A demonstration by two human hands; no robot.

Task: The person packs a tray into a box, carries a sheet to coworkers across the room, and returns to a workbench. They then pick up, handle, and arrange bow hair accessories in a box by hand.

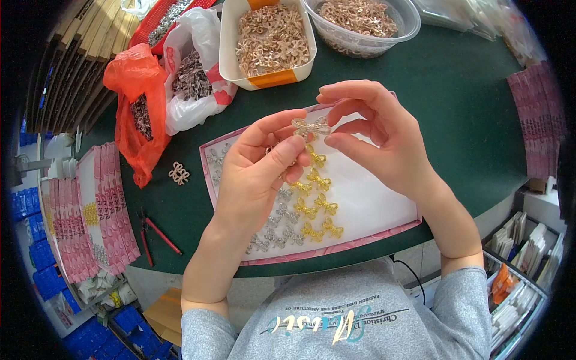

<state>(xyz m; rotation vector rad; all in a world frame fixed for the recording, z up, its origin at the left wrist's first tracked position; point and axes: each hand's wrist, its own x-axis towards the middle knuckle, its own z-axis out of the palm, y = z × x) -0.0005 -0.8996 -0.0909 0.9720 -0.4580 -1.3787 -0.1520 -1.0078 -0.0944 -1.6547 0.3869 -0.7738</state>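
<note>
My left hand [258,159] pinches a pale metallic bow-shaped ornament [309,127] between thumb and forefinger. Its other fingers curl inward, partly hiding another small metal piece. At the bow's right end, my right hand [381,132] has its fingers curved and apart; whether a fingertip touches the bow I cannot tell. Beneath both hands lies a white tray with a pink border [375,210]. Gold bow ornaments [327,204] and silver bow ornaments [285,213] sit on it in rows, some hidden by my left hand and forearm.
Pliers with red handles [162,235] and a loose rose-gold piece [179,173] lie to the left. Behind stand a white tub [225,51] and a clear bowl [411,24] of metal pieces, beside a red bag [141,156] and a white bag [180,114]. Pink stacked trays [111,210] flank the left edge.
</note>
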